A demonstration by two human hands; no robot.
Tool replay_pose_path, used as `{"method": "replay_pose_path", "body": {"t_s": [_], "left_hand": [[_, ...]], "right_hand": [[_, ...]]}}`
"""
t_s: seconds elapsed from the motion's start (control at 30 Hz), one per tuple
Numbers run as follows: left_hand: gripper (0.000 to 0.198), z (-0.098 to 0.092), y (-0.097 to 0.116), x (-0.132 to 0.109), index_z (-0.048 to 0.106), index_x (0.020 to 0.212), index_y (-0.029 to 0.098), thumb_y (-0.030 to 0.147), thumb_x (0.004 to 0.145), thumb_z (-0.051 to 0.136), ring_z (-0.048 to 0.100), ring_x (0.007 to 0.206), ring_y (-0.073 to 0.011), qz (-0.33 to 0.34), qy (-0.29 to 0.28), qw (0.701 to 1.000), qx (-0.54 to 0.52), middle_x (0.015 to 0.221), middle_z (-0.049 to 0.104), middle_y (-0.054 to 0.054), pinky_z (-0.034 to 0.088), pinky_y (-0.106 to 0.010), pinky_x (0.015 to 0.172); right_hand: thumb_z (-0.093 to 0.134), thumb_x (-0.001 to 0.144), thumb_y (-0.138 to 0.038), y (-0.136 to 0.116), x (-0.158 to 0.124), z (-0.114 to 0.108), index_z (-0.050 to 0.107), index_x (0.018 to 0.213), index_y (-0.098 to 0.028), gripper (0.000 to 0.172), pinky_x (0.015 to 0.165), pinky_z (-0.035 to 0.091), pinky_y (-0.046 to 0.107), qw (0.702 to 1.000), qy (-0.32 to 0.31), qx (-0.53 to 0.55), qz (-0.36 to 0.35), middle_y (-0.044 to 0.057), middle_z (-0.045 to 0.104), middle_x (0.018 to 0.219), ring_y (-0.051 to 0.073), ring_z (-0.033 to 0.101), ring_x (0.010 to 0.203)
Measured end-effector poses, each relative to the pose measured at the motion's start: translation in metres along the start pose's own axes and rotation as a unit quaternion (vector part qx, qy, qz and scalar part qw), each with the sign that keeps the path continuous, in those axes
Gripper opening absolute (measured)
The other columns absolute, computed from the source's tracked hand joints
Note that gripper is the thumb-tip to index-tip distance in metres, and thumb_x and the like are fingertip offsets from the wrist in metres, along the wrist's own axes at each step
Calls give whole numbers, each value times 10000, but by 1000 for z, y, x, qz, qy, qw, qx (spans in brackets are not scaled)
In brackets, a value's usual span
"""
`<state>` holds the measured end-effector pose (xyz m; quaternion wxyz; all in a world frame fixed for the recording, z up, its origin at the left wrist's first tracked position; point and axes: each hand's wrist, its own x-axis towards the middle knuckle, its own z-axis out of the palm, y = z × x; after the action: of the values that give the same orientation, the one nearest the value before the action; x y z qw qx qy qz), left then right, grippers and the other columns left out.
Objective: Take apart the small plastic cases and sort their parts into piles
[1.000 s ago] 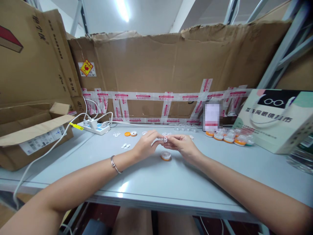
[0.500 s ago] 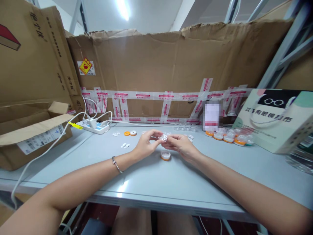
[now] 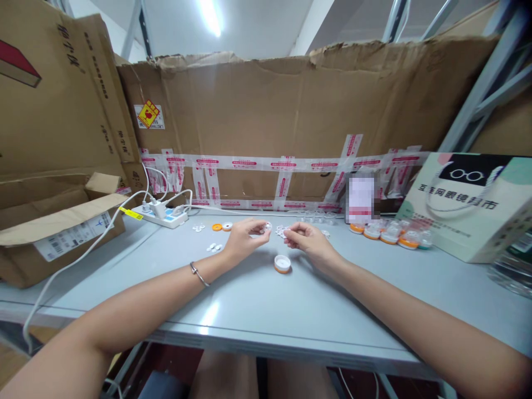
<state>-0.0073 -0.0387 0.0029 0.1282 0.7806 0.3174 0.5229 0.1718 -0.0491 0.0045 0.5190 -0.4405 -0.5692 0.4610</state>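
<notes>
My left hand [image 3: 246, 239] is closed in a pinch on a small white part [image 3: 268, 226], whose shape is too small to make out. My right hand [image 3: 308, 241] is level with it, a short gap away. Between its thumb and finger is a white openwork piece [image 3: 280, 231], partly hidden by the fingertips. Below and between both hands, a round white case with an orange base [image 3: 282, 264] stands on the grey table [image 3: 266, 310]. More small clear pieces [image 3: 326, 234] lie partly hidden behind my right hand.
Small white discs [image 3: 214, 247] and an orange ring [image 3: 216, 227] lie to the left. A power strip [image 3: 164, 217] and an open carton [image 3: 62, 221] stand beyond. Several orange-based clear cases [image 3: 389, 234] and a paper bag [image 3: 461, 210] are at right.
My hands have moved apart from the white piece they both held. A small part is now in my left hand and the openwork piece at my right fingertips.
</notes>
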Motion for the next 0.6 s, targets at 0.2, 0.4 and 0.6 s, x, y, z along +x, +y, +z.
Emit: {"method": "replay_pose_path", "body": {"t_s": [0.2, 0.4, 0.6], "left_hand": [[195, 3, -5, 0, 649, 839, 137, 286, 783, 538, 549, 621, -105, -66, -20, 997, -41, 713, 621, -23, 466, -207, 581], [214, 5, 0, 0, 653, 900, 150, 287, 800, 523, 533, 652, -107, -49, -47, 997, -30, 772, 625, -28, 447, -207, 595], [243, 3, -1, -1, 638, 977, 148, 286, 811, 528, 541, 669, -113, -29, -46, 999, 3, 764, 594, -33, 452, -217, 615]], "right_hand": [[629, 635, -318, 22, 35, -25, 637, 731, -151, 193, 661, 476, 305, 988, 76, -125, -53, 34, 647, 660, 163, 595, 644], [622, 625, -206, 34, 46, -24, 664, 830, -134, 221, 737, 476, 349, 987, 77, -138, -35, 60, 682, 722, 190, 622, 702], [605, 677, -289, 18, 33, -19, 636, 918, -132, 290, 749, 476, 317, 991, 62, -108, -44, 57, 676, 779, 162, 620, 721]]}}
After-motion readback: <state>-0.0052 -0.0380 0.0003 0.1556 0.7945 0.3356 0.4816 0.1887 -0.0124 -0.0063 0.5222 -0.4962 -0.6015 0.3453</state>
